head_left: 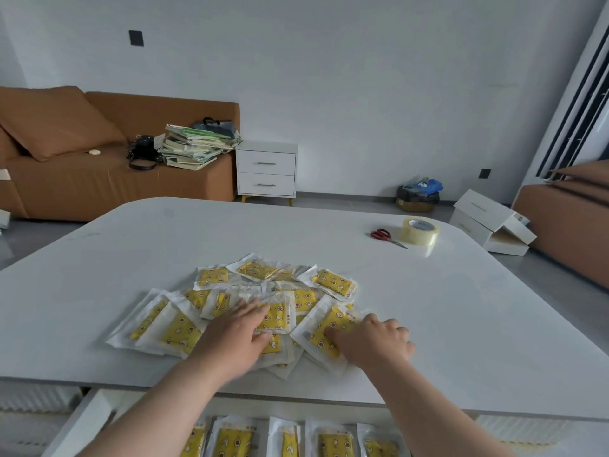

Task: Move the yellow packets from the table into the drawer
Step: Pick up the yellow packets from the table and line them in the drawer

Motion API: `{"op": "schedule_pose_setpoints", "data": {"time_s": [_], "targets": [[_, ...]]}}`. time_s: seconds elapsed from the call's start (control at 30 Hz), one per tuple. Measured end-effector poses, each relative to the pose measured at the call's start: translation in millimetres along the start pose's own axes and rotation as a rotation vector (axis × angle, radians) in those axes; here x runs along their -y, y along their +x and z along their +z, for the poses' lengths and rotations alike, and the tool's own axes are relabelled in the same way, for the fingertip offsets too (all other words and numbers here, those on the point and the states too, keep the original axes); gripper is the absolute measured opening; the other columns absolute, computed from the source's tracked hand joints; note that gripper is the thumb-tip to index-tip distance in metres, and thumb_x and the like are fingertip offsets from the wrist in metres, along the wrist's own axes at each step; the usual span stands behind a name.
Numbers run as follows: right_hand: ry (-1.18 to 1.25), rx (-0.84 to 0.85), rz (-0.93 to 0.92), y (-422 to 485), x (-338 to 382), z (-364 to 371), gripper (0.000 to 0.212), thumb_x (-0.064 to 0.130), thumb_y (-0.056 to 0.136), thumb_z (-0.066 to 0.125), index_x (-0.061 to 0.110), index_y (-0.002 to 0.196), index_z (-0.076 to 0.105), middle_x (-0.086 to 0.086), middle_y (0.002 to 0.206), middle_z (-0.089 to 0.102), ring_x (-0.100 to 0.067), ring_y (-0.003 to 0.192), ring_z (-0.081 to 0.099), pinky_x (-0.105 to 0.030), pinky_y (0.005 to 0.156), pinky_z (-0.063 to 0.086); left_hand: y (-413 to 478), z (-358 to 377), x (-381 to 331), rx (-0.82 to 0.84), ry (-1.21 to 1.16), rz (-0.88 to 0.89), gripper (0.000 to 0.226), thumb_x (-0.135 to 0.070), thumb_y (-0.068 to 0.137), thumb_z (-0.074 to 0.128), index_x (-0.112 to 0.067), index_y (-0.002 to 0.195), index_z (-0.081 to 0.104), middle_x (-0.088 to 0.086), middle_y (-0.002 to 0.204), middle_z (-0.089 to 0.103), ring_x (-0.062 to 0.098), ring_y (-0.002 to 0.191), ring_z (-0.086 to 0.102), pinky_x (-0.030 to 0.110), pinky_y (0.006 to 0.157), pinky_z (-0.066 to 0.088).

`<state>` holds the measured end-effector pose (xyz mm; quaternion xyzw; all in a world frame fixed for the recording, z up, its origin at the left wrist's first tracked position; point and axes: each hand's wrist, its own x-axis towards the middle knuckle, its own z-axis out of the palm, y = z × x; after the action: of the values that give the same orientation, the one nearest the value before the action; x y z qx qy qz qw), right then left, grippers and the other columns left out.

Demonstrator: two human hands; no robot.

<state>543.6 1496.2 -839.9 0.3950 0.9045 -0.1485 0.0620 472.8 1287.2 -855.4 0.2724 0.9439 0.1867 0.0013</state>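
A loose heap of yellow packets [250, 291] in clear wrappers lies on the white table [131, 258], near its front edge. My left hand [237, 338] lies flat on the middle of the heap, fingers spread, holding nothing. My right hand [379, 341] rests on a packet [326, 331] at the heap's right side, its fingertips pressed on the wrapper. Below the table's front edge the drawer [95, 420] stands pulled out. Several yellow packets [333, 443] stand upright in a row inside it. My forearms cross over the drawer and hide part of it.
Red-handled scissors [385, 237] and a roll of clear tape [420, 230] lie at the table's far right. Beyond the table are a brown sofa [66, 173] with stacked books [194, 146], a white nightstand [267, 171], and white boxes [494, 222] on the floor.
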Motion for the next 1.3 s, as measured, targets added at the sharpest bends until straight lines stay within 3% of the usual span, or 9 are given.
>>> {"op": "schedule_pose_setpoints", "data": {"time_s": [0.1, 0.2, 0.3, 0.43, 0.5, 0.77, 0.97, 1.1, 1.3], "targets": [[-0.026, 0.047, -0.038, 4.3, -6.5, -3.6, 0.076, 0.069, 0.076, 0.050, 0.021, 0.136, 0.043, -0.009, 0.137, 0.043, -0.030, 0.130, 0.035, -0.040, 0.104, 0.033, 3.6, 3.2, -1.8, -0.050, 0.118, -0.001, 0.050, -0.047, 0.098, 0.040, -0.030, 0.146, 0.038, -0.009, 0.154, 0.033, 0.015, 0.142, 0.028, 0.032, 0.115, 0.021], [-0.029, 0.074, -0.095, 6.7, -15.2, -8.1, 0.054, 0.045, 0.080, 0.051, 0.020, 0.128, 0.047, -0.009, 0.130, 0.046, -0.031, 0.126, 0.038, -0.039, 0.101, 0.036, 6.3, -1.9, -3.3, -0.088, 0.095, -0.041, 0.043, -0.050, 0.094, 0.047, -0.033, 0.133, 0.053, -0.007, 0.129, 0.051, 0.017, 0.123, 0.045, 0.031, 0.103, 0.034], [0.010, 0.054, -0.112, 5.2, -18.7, -10.4, 0.046, 0.038, 0.084, 0.046, 0.018, 0.125, 0.051, -0.009, 0.128, 0.049, -0.030, 0.125, 0.040, -0.038, 0.101, 0.037, 5.6, -5.4, -3.3, -0.053, 0.033, -0.082, 0.040, -0.047, 0.090, 0.055, -0.032, 0.128, 0.056, -0.006, 0.129, 0.048, 0.016, 0.121, 0.046, 0.029, 0.099, 0.038], [-0.047, 0.041, -0.101, -2.0, -13.0, -3.5, 0.082, 0.078, 0.078, 0.037, 0.018, 0.133, 0.048, -0.008, 0.134, 0.048, -0.029, 0.128, 0.038, -0.039, 0.103, 0.036, 1.6, -11.5, -4.2, 0.036, 0.028, -0.063, 0.046, -0.043, 0.092, 0.055, -0.033, 0.136, 0.047, -0.011, 0.144, 0.043, 0.015, 0.131, 0.042, 0.031, 0.107, 0.035], [-0.094, 0.037, -0.116, -3.0, -11.0, 1.5, 0.091, 0.083, 0.072, 0.040, 0.019, 0.137, 0.043, -0.008, 0.136, 0.046, -0.029, 0.128, 0.038, -0.040, 0.104, 0.035, 0.4, -14.3, -3.7, 0.060, 0.023, -0.050, 0.048, -0.041, 0.089, 0.058, -0.035, 0.135, 0.047, -0.014, 0.142, 0.046, 0.014, 0.128, 0.045, 0.030, 0.105, 0.038], [-0.057, -0.030, -0.181, 0.8, -8.7, 1.4, 0.062, 0.052, 0.079, 0.053, 0.018, 0.130, 0.042, -0.009, 0.129, 0.050, -0.032, 0.124, 0.042, -0.040, 0.103, 0.035, -6.2, -18.9, -7.1, 0.164, 0.135, -0.052, 0.086, -0.051, 0.086, 0.061, -0.024, 0.154, 0.014, -0.007, 0.158, 0.016, 0.015, 0.144, 0.021, 0.032, 0.115, 0.024], [-0.029, -0.170, -0.293, -5.8, -4.8, 6.4, 0.041, 0.032, 0.082, 0.050, 0.013, 0.118, 0.046, -0.007, 0.119, 0.051, -0.030, 0.117, 0.046, -0.035, 0.100, 0.035, -5.1, -17.5, -7.0, 0.169, 0.202, -0.067, 0.082, -0.060, 0.080, 0.061, -0.024, 0.147, 0.030, -0.005, 0.142, 0.037, 0.017, 0.130, 0.038, 0.031, 0.106, 0.036], [0.050, -0.155, -0.289, -3.9, -4.1, 5.4, 0.038, 0.024, 0.080, 0.051, 0.016, 0.118, 0.046, -0.007, 0.113, 0.051, -0.031, 0.111, 0.048, -0.035, 0.093, 0.037, -5.0, -18.1, -7.9, 0.160, 0.211, -0.090, 0.077, -0.061, 0.072, 0.066, -0.026, 0.136, 0.041, -0.004, 0.128, 0.041, 0.018, 0.121, 0.040, 0.031, 0.098, 0.039], [0.138, -0.099, -0.263, 3.0, -5.0, 5.7, 0.038, 0.019, 0.076, 0.049, 0.019, 0.114, 0.052, -0.008, 0.111, 0.056, -0.031, 0.110, 0.049, -0.034, 0.092, 0.042, -5.8, -19.2, -9.1, 0.148, 0.228, -0.086, 0.083, -0.065, 0.071, 0.066, -0.028, 0.140, 0.039, -0.004, 0.133, 0.040, 0.018, 0.122, 0.041, 0.032, 0.099, 0.039]]}}
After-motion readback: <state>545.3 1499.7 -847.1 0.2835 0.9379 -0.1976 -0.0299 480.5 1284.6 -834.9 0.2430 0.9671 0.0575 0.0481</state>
